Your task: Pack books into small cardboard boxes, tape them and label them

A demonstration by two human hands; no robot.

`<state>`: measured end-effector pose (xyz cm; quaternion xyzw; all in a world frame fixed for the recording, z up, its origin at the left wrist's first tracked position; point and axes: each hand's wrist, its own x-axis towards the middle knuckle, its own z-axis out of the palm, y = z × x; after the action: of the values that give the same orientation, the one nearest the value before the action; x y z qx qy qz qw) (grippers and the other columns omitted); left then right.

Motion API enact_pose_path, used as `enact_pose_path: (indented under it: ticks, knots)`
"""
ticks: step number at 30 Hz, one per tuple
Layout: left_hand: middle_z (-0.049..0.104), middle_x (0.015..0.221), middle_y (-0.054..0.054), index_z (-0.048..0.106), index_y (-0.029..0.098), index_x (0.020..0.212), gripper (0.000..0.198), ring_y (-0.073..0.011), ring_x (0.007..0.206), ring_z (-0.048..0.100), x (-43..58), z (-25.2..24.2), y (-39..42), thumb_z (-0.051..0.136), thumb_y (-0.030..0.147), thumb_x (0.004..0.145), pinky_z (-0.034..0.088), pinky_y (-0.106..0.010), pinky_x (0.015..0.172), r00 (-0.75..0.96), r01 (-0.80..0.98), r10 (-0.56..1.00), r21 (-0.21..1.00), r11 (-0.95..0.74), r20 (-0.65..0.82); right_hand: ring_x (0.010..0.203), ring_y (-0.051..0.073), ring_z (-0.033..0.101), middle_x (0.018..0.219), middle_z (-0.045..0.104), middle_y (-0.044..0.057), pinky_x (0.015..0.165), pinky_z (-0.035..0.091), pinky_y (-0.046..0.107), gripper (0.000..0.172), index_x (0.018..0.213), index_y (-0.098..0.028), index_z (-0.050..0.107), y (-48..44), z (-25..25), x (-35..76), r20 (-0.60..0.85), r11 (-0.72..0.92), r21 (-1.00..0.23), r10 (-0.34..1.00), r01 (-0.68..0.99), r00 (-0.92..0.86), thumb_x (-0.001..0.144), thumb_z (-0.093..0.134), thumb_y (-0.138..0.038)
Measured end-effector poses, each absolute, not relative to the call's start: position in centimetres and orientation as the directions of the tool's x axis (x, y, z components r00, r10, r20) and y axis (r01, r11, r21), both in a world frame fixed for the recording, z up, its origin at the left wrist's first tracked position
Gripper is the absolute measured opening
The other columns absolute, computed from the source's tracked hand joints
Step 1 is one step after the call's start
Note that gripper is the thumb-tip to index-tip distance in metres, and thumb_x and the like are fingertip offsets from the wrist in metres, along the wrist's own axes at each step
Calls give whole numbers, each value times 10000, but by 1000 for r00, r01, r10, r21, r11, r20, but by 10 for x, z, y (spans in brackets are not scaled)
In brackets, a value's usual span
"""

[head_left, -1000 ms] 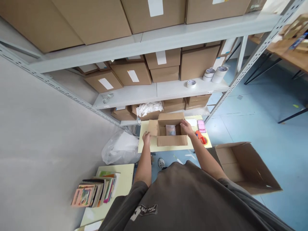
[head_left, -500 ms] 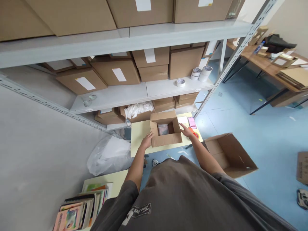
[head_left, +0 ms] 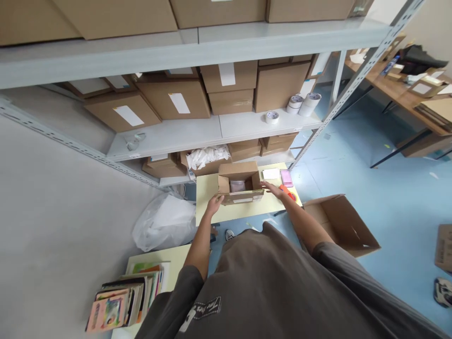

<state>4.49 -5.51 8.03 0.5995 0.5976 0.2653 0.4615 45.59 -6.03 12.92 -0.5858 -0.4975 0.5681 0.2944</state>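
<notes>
An open cardboard box [head_left: 229,198] stands on the pale yellow table, its far flap raised and labels showing on its near wall. Inside lies a flat packet in clear wrapping [head_left: 238,186]. At the near left corner, my left hand [head_left: 213,205] has its fingers closed against the cardboard; the fingertips are partly hidden. My right hand [head_left: 271,189] is by the box's right side with fingers stretched out; whether they touch it I cannot tell. Right of the box lie a white card stack [head_left: 270,173], a pink pad [head_left: 286,178] and a red-orange tape dispenser [head_left: 286,192].
A metal shelf rack [head_left: 212,44] with cartons and tape rolls [head_left: 271,117] rises behind the table [head_left: 206,188]. A large open carton [head_left: 339,223] sits on the floor at right. A plastic bag [head_left: 165,223] and stacked books [head_left: 123,301] are at left.
The near flap that stuck out toward me is no longer spread, and the labelled near wall now shows. Both hands stay beside the box. The view has shifted slightly.
</notes>
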Motion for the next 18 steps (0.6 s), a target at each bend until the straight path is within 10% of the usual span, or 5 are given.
enact_pose_path:
  ticks: [6, 13, 18]
  knots:
    - [514, 1632, -207, 448, 168, 1641, 734, -322, 1566, 444, 71, 84, -73, 677, 378, 976, 401, -421, 1259, -300, 592, 949, 760, 268, -101, 1369, 351, 647, 1619, 572, 142, 1170, 505, 556, 741, 1614, -260, 530, -73, 100, 412, -277, -246, -900, 960, 360, -35, 968, 631, -608]
    - [94, 1828, -219, 211, 170, 1748, 1030, -433, 1683, 132, 59, 96, -30, 749, 314, 882, 248, -587, 1325, -138, 682, 943, 661, 313, -304, 1412, 385, 603, 1715, 423, 153, 1149, 529, 526, 745, 1641, -265, 478, -65, 67, 389, -168, -173, -755, 983, 633, 69, 937, 660, -425]
    - [202, 1804, -237, 241, 113, 1732, 1048, -362, 1675, 224, 44, 113, 44, 776, 329, 857, 251, -461, 1332, 0, 727, 932, 640, 249, -362, 1454, 397, 570, 1734, 403, 161, 1161, 517, 545, 813, 1709, -248, 366, -62, 57, 382, -206, -230, -775, 972, 589, 110, 962, 608, -459]
